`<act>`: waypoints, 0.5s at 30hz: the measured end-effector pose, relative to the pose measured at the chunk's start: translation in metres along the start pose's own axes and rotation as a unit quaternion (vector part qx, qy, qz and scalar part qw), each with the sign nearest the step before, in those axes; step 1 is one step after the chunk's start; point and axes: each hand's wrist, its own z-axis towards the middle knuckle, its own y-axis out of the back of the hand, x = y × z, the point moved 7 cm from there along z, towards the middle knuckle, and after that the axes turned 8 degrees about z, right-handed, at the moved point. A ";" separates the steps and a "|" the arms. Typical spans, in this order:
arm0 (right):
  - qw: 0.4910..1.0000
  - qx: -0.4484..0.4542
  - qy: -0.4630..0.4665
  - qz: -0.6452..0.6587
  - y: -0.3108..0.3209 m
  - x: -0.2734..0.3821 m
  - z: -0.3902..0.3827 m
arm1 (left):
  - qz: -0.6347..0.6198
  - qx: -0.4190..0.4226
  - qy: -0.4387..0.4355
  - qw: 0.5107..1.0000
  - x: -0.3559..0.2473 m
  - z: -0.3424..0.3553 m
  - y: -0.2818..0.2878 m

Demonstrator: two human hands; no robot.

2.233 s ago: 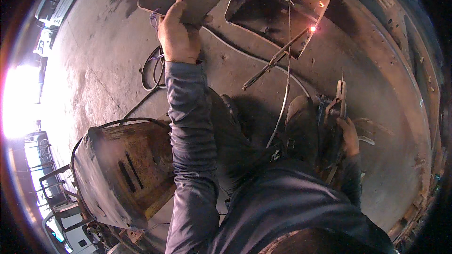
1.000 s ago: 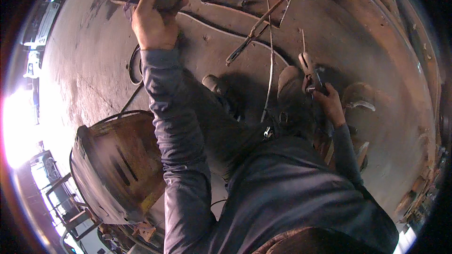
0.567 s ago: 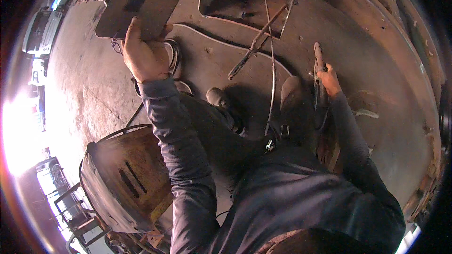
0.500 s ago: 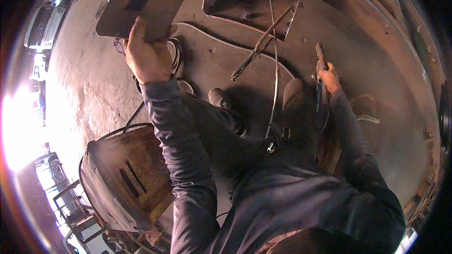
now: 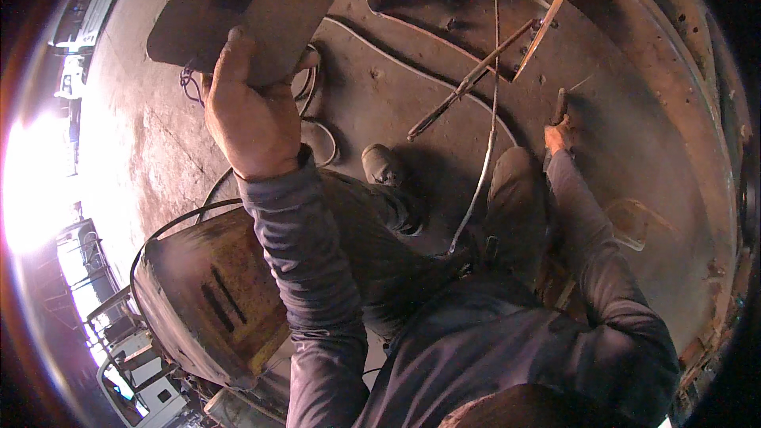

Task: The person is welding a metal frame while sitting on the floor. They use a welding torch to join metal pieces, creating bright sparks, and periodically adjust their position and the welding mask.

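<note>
My left hand (image 5: 254, 123) grips the lower edge of a dark, flat welding shield (image 5: 198, 12) with a darker rectangular window. My right hand (image 5: 560, 136) is closed on an electrode holder (image 5: 561, 101), and a thin rod sticks out from it toward the upper right. An open steel box (image 5: 420, 12) lies ahead, above and left of my right hand. A long, narrow metal tool or bar (image 5: 456, 95) rests slantwise against its edge, crossed by a thin cable (image 5: 483, 166) that runs down between my legs.
A rusty yellow machine housing (image 5: 222, 285) stands beside my left leg. Looped cables (image 5: 325, 139) lie on the floor near my boot (image 5: 380, 162). Curved rusty steel sections (image 5: 690, 111) line the right side. A white vehicle cab (image 5: 143, 384) is at the lower left, beside bright glare.
The glowing spot on the box's edge is gone. My right hand has moved forward with the electrode holder. My left hand and the shield have shifted left and slightly nearer me.
</note>
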 end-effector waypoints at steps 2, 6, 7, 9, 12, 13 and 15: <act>0.999 0.016 -0.025 0.016 0.008 0.022 -0.019 | 0.389 0.007 -0.214 0.896 -0.021 -0.009 -0.005; 0.995 0.088 -0.009 0.044 0.050 0.050 -0.061 | 0.586 0.030 -0.286 0.758 -0.024 -0.015 -0.016; 0.997 0.071 -0.002 0.031 0.059 0.050 -0.069 | 0.432 0.026 -0.209 0.877 -0.015 -0.004 -0.003; 0.999 0.040 0.017 0.016 0.078 0.053 -0.086 | 0.149 0.024 -0.065 0.986 0.008 0.010 0.010; 0.995 0.036 0.058 0.080 0.115 0.072 -0.122 | 0.054 0.009 -0.034 0.998 0.002 0.003 0.006; 0.984 0.057 0.075 0.154 0.136 0.088 -0.137 | 0.109 0.011 -0.079 0.991 -0.005 0.001 0.004; 0.942 0.101 0.163 0.276 0.162 0.128 -0.170 | 0.391 0.041 -0.277 0.877 -0.013 -0.007 0.003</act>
